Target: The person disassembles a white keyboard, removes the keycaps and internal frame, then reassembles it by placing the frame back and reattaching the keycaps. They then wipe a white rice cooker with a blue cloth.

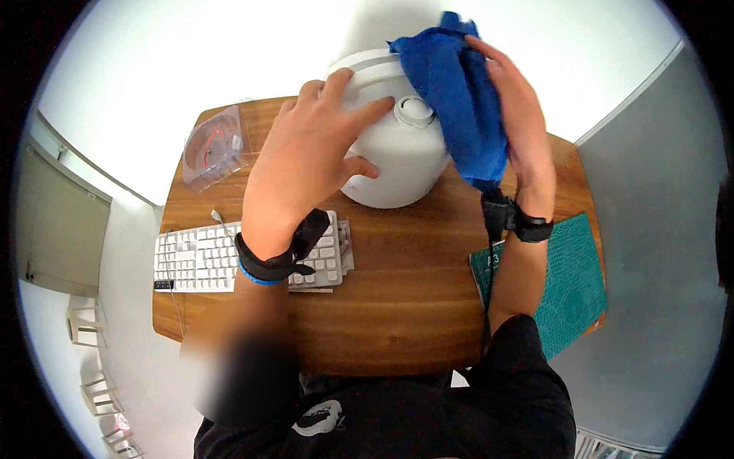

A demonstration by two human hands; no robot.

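A clear plastic package (215,147) lies at the far left corner of the desk (405,306), squarish, with a round reddish coil inside. A small white label (492,260) sits on the green mat (573,291) at the desk's right edge.

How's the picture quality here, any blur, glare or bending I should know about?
Head view: fisheye bends the wooden table edges toward a black rim; the pale floor looks washed out; a blurred patch covers the left forearm; the blue cloth and white cooker are sharp.
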